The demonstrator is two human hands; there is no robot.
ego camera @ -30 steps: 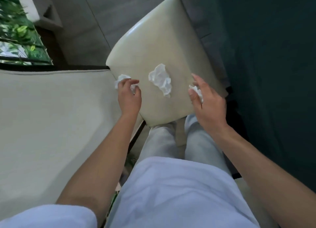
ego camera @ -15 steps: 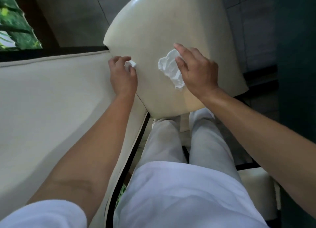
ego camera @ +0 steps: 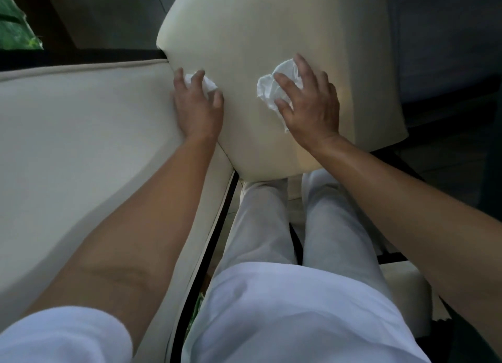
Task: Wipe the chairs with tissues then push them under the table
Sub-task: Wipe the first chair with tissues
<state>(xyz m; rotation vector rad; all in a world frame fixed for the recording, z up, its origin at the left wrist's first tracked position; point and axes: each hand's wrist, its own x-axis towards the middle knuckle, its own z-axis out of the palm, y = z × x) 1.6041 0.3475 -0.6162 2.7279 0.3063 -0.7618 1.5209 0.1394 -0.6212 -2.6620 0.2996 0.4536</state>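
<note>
**Now wiping the seat, both hands on tissue**

Directly ahead of the standing body and below the hands: cream, smooth-upholstered chair seat, stretching up and away from the knees toward the top of the view, near edge just above the pale trousers. Both hands over its nearer half, the right further in toward the middle, the left at the seat's left edge where it meets the broad cream padded surface alongside. Likely next: strokes pushed away along that long axis, the right hand better placed for the bare far half.

Right hand: fingers spread and only lightly bent, pressing flat on a crumpled white tissue, tissue touching the seat. Left hand: fingers curled over a smaller white tissue wad, gripping it against the seat edge. Table not identifiable for certain; dark floor beyond.
</note>
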